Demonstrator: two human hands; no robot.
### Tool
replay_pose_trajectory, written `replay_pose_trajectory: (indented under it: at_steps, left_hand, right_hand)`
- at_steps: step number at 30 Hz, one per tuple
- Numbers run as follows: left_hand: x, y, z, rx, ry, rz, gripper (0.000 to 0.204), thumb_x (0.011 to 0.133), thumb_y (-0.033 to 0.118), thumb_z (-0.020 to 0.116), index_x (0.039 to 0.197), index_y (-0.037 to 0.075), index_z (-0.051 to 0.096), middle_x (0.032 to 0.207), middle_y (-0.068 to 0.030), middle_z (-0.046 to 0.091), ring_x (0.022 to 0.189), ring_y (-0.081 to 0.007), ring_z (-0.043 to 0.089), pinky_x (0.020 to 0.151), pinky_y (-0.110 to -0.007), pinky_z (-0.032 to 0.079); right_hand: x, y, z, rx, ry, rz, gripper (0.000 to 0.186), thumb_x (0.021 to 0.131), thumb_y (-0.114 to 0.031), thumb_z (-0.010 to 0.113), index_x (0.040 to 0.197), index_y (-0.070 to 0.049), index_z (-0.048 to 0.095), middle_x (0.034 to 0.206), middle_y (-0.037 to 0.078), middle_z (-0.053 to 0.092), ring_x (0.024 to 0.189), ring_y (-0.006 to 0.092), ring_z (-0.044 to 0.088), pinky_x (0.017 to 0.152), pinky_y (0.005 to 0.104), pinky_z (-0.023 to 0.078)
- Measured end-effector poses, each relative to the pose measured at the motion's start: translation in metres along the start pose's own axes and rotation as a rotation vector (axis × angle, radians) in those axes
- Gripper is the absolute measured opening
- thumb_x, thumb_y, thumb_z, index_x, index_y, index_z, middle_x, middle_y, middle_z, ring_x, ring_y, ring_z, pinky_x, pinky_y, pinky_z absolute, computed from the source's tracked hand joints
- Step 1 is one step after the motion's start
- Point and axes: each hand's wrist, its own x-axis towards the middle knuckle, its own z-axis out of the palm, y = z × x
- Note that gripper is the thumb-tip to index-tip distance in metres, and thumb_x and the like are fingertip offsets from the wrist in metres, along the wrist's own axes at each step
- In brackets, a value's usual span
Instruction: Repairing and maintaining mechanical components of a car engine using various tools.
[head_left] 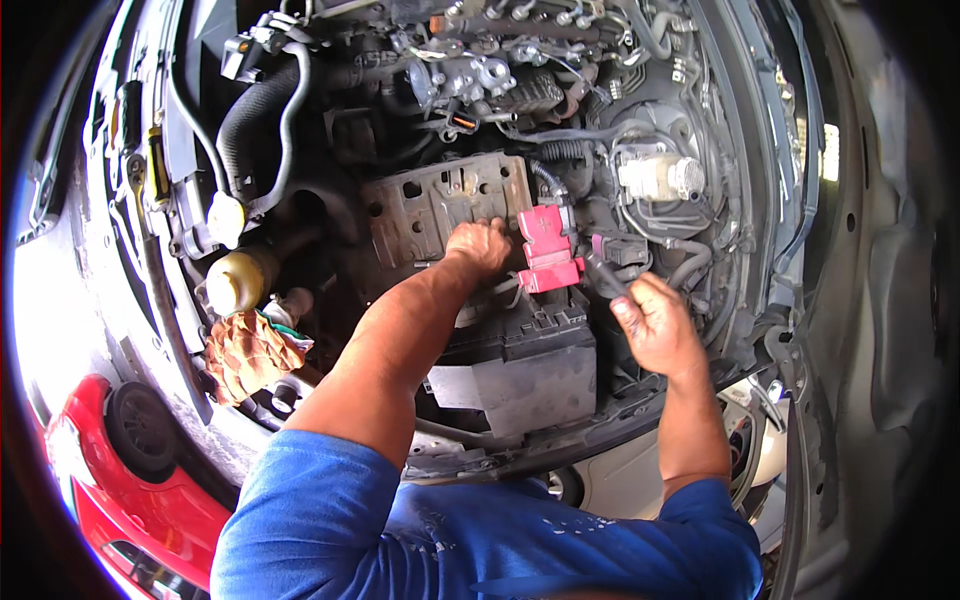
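Observation:
My left hand (480, 248) is closed, its curled fingers resting at the metal battery tray (405, 215), a worn, greyish-brown plate with holes. Whatever those fingers hold, if anything, is hidden. Just right of it sits a red plastic terminal cover (548, 250) with cables running from it. My right hand (660, 325) is closed around a thick black cable (603, 275), right of the red cover. Below the cover stands a dark box-shaped plastic housing (530, 370), between my two forearms.
Engine parts and hoses (460, 80) fill the far side. A yellowed reservoir (240, 280) and a crumpled brown cloth (250, 355) are at left, near a ratchet (135, 170) and a yellow-handled screwdriver (156, 170). A whitish fluid reservoir (660, 178) stands at right. A red car (150, 480) is beyond, lower left.

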Motion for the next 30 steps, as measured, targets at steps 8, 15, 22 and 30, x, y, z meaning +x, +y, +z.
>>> replay_pose_trajectory:
  at_steps: [8, 15, 22, 30]
  left_hand:
    - [-0.006, -0.005, 0.008, 0.005, 0.116, 0.009, 0.032, 0.097, 0.024, 0.048, 0.12, 0.008, 0.063, 0.128, -0.0141, 0.06, 0.121, -0.0291, 0.058, 0.099, -0.045, 0.047]
    - [-0.008, -0.015, 0.005, -0.301, 0.173, -0.071, 0.033, 0.087, 0.017, 0.058, 0.117, 0.004, 0.062, 0.123, -0.0232, 0.061, 0.11, -0.0413, 0.064, 0.094, -0.05, 0.052]
    - [-0.077, -0.019, -0.072, -0.865, 0.73, -0.08, 0.024, 0.082, 0.016, 0.055, 0.09, -0.002, 0.07, 0.093, -0.0241, 0.069, 0.096, -0.0422, 0.063, 0.089, -0.046, 0.052]
    - [-0.255, 0.003, -0.057, -0.951, 0.931, 0.335, 0.017, 0.075, 0.002, 0.057, 0.09, -0.001, 0.066, 0.086, -0.0186, 0.062, 0.086, -0.0389, 0.064, 0.077, -0.043, 0.053]
  right_hand:
    - [-0.018, -0.014, 0.02, 0.031, -0.056, -0.014, 0.03, 0.09, -0.02, 0.07, 0.078, 0.0, 0.052, 0.076, 0.018, 0.05, 0.068, 0.0413, 0.051, 0.061, 0.0472, 0.042]
    - [-0.028, -0.018, 0.031, -0.022, -0.07, -0.006, 0.034, 0.094, -0.026, 0.065, 0.078, 0.0, 0.051, 0.077, 0.019, 0.051, 0.07, 0.0432, 0.051, 0.063, 0.0493, 0.043]
    - [-0.022, -0.043, 0.035, -0.041, -0.069, -0.015, 0.033, 0.096, -0.022, 0.062, 0.075, 0.001, 0.051, 0.072, 0.019, 0.051, 0.071, 0.0413, 0.051, 0.064, 0.0464, 0.043]
    - [-0.021, -0.117, 0.057, -0.021, -0.24, -0.226, 0.031, 0.095, -0.021, 0.064, 0.075, 0.0, 0.053, 0.072, 0.018, 0.052, 0.068, 0.0389, 0.052, 0.063, 0.0457, 0.043]
